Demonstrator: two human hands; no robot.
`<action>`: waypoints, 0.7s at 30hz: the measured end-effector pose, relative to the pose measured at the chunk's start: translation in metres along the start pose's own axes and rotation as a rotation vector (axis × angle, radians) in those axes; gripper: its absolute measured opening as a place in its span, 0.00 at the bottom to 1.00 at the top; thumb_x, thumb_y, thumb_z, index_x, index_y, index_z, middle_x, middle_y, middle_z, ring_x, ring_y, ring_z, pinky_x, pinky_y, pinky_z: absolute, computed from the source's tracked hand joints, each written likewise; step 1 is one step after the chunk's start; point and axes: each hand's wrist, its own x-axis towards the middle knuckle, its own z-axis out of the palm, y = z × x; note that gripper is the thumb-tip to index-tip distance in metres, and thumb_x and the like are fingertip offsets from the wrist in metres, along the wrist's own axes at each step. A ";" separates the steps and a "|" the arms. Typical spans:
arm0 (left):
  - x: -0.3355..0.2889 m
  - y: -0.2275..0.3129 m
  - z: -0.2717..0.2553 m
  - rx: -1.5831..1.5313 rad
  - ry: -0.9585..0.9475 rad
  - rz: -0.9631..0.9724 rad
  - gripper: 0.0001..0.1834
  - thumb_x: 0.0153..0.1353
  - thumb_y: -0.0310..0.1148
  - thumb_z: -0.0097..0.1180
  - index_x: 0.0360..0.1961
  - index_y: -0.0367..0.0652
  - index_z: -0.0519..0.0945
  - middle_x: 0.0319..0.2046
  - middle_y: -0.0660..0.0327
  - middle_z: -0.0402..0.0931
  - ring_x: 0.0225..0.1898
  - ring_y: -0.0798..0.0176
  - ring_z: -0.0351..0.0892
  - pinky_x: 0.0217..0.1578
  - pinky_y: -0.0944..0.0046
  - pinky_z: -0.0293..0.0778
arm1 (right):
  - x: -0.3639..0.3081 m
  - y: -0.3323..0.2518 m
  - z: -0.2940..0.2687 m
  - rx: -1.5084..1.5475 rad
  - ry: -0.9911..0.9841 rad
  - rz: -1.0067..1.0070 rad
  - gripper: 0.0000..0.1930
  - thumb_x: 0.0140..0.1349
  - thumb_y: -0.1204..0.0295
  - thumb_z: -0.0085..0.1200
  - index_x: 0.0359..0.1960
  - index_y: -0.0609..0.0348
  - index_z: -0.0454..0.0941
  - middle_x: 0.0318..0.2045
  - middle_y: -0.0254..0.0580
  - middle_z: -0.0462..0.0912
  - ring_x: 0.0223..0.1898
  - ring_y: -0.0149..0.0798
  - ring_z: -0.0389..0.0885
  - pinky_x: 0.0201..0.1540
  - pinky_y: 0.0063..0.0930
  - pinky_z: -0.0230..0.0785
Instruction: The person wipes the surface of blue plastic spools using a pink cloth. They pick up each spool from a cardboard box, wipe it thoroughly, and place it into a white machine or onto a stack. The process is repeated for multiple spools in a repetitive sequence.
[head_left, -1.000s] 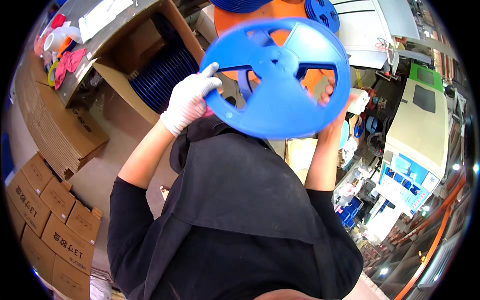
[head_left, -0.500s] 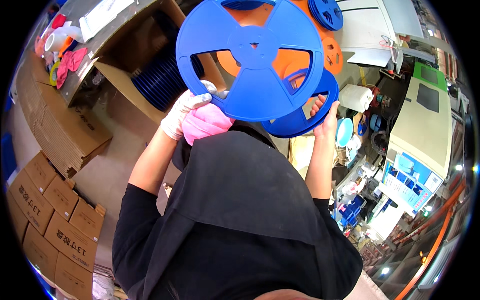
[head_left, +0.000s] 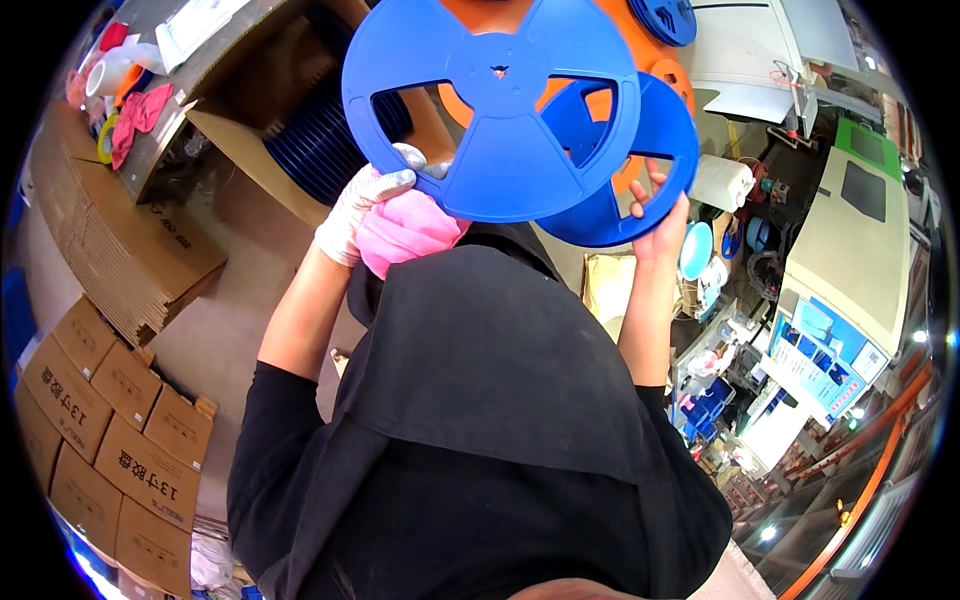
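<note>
A large blue plastic reel disc (head_left: 497,108), with wide cut-out windows and a small hub hole, is held up in front of me. My left hand (head_left: 352,212), in a whitish glove, grips its lower left rim and also has a bunched pink cloth (head_left: 408,232) against it. Behind and to the right, my bare right hand (head_left: 660,222) holds another blue reel disc (head_left: 668,130) by its rim, fingers curled through a window. The front disc overlaps the left part of this one.
Several blue discs stand on edge in an open carton (head_left: 325,150) at left. More blue discs (head_left: 668,15) lie on an orange surface (head_left: 640,40) ahead. Sealed cartons (head_left: 125,450) are stacked lower left, beside flattened cardboard (head_left: 120,240). A beige-green machine (head_left: 850,230) stands at right.
The disc in my right hand has moved right and slightly up, so more of it shows past the front disc. The front disc has shifted slightly left and up.
</note>
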 end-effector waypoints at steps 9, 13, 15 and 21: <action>-0.007 0.029 -0.031 0.367 0.304 0.467 0.15 0.55 0.22 0.56 0.45 0.40 0.75 0.57 0.50 0.72 0.52 0.61 0.73 0.58 0.61 0.65 | -0.014 -0.022 -0.035 0.557 -0.380 -0.124 0.16 0.66 0.63 0.40 0.38 0.65 0.75 0.69 0.48 0.57 0.17 0.29 0.66 0.19 0.21 0.61; -0.002 0.038 -0.059 0.401 0.427 0.594 0.13 0.55 0.19 0.58 0.43 0.40 0.78 0.54 0.52 0.74 0.54 0.63 0.73 0.58 0.61 0.65 | -0.008 -0.018 -0.034 0.754 -0.546 -0.074 0.17 0.63 0.61 0.42 0.37 0.65 0.73 0.68 0.51 0.59 0.16 0.29 0.67 0.17 0.20 0.60; -0.004 0.038 -0.061 0.380 0.437 0.612 0.13 0.55 0.19 0.58 0.43 0.41 0.78 0.54 0.52 0.74 0.54 0.63 0.73 0.58 0.61 0.65 | -0.007 -0.014 -0.028 0.805 -0.608 -0.052 0.15 0.63 0.62 0.47 0.36 0.65 0.71 0.68 0.52 0.57 0.16 0.29 0.68 0.17 0.20 0.60; -0.006 0.024 -0.058 0.416 0.421 0.639 0.13 0.56 0.18 0.57 0.43 0.43 0.78 0.56 0.54 0.73 0.56 0.63 0.70 0.59 0.63 0.63 | -0.008 -0.017 -0.014 0.888 -0.674 0.030 0.15 0.61 0.63 0.54 0.37 0.66 0.70 0.70 0.52 0.54 0.17 0.29 0.70 0.19 0.20 0.62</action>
